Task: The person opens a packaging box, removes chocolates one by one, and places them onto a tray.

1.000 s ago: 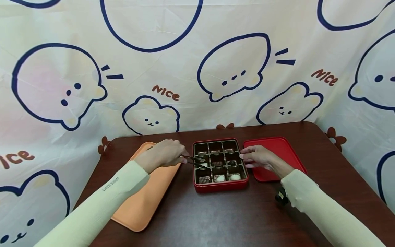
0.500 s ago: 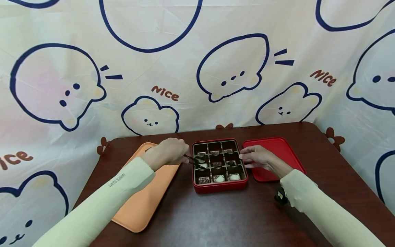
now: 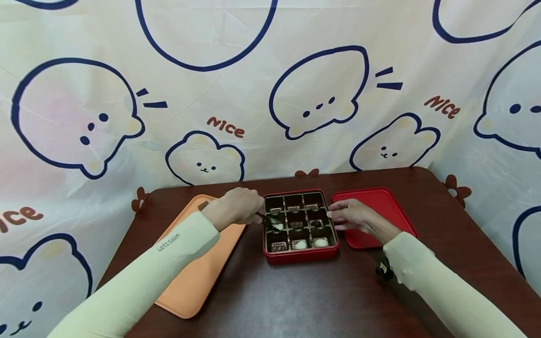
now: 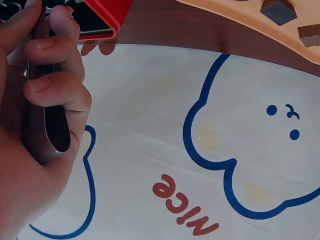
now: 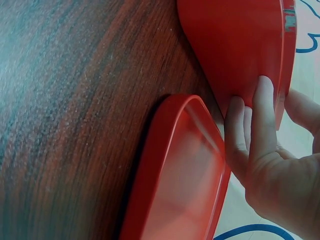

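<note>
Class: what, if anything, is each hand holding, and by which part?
The left hand grips the tongs by the handle, near the bent end. The right hand holds nothing; it touches the outer side of the red box.

The head camera looks forward and down from above and behind the left hand (image 3: 236,206) and right hand (image 3: 357,218), far enough back for the counter (image 3: 279,291) and the printed cloth (image 3: 249,94) beyond them. The left wrist camera, close beside its hand, faces that cloth (its lettering (image 4: 185,206) upside down) and shares the red box (image 3: 301,256) and orange tray (image 3: 207,267) with the head view. The right wrist camera, equally near its hand, meets the box's outer wall and shares box and red lid (image 3: 376,211) with the head view.
</note>
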A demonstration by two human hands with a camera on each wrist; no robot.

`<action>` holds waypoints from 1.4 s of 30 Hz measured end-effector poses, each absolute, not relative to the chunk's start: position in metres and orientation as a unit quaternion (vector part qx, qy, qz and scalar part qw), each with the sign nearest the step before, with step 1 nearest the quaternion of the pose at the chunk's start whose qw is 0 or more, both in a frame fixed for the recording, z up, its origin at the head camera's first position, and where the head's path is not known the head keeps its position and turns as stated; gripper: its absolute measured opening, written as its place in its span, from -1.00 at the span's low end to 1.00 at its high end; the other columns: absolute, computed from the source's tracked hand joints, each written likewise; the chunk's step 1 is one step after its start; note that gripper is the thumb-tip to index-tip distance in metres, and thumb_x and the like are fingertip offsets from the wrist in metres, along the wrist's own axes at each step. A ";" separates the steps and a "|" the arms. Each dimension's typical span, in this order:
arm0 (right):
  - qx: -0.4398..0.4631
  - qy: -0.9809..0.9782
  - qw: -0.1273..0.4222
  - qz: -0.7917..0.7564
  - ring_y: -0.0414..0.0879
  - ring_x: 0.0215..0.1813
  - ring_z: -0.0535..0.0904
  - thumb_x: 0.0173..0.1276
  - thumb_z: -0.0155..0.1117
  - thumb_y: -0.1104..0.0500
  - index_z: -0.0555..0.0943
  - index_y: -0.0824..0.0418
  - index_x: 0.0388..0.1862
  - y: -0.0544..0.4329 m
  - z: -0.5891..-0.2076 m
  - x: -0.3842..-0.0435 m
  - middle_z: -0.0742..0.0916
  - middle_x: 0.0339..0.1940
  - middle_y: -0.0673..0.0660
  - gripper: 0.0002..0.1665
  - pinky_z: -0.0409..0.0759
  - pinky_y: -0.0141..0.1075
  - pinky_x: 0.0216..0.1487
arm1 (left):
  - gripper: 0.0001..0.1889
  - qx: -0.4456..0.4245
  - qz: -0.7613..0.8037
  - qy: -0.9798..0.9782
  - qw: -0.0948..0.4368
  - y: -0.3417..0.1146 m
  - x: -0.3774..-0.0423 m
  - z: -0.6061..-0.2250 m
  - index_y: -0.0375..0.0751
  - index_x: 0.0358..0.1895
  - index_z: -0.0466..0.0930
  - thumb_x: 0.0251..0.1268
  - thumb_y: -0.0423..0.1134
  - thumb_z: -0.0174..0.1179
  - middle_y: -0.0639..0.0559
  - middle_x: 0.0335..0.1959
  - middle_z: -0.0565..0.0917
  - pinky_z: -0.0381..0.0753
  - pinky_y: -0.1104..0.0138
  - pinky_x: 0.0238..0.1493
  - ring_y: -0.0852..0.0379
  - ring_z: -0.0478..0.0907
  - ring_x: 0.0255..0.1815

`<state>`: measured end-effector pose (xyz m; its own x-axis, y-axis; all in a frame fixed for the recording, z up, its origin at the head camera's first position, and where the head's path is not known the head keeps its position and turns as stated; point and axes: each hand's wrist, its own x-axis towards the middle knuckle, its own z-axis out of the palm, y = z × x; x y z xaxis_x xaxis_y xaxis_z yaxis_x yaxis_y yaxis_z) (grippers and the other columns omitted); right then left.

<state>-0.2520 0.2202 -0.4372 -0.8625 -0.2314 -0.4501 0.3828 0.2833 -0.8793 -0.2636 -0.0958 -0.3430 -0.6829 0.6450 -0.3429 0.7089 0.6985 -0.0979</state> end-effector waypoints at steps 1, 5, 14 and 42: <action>0.048 0.759 0.258 -0.596 0.29 0.41 0.40 0.50 0.20 0.17 0.27 0.43 0.45 0.220 -0.437 -0.252 0.40 0.43 0.45 -0.34 0.65 -0.08 0.07 | -0.82 0.373 -0.113 0.910 0.143 -0.095 -0.264 -0.343 0.06 -0.07 0.79 0.33 -0.09 0.33 0.14 -0.11 0.77 0.69 0.20 -0.15 0.15 0.72 -0.25; 0.049 0.758 0.259 -0.596 0.28 0.41 0.41 0.50 0.21 0.16 0.27 0.43 0.46 0.220 -0.435 -0.251 0.40 0.43 0.44 -0.32 0.65 -0.08 0.07 | -0.78 0.376 -0.119 0.908 0.144 -0.095 -0.264 -0.346 0.02 -0.01 0.78 0.35 -0.09 0.30 0.09 -0.05 0.76 0.69 0.18 -0.12 0.10 0.72 -0.18; 0.046 0.758 0.260 -0.596 0.28 0.39 0.42 0.50 0.21 0.17 0.27 0.44 0.45 0.219 -0.435 -0.251 0.41 0.42 0.44 -0.33 0.65 -0.08 0.07 | -0.77 0.384 -0.110 0.908 0.130 -0.100 -0.266 -0.354 0.02 0.00 0.78 0.37 -0.09 0.29 0.10 -0.03 0.76 0.69 0.20 -0.13 0.10 0.73 -0.19; 0.047 0.755 0.265 -0.598 0.27 0.40 0.41 0.50 0.21 0.16 0.27 0.44 0.45 0.220 -0.435 -0.252 0.42 0.41 0.44 -0.32 0.65 -0.10 0.07 | -0.80 0.381 -0.067 0.917 0.101 -0.115 -0.262 -0.350 -0.02 -0.09 0.80 0.39 -0.09 0.27 0.10 -0.21 0.79 0.66 0.28 -0.32 0.17 0.70 -0.35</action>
<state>-0.2523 0.2201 -0.4355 -0.8548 -0.2461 -0.4568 0.3886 0.2798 -0.8779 -0.2622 -0.1152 -0.3503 -0.6893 0.6851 -0.2358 0.7120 0.7007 -0.0455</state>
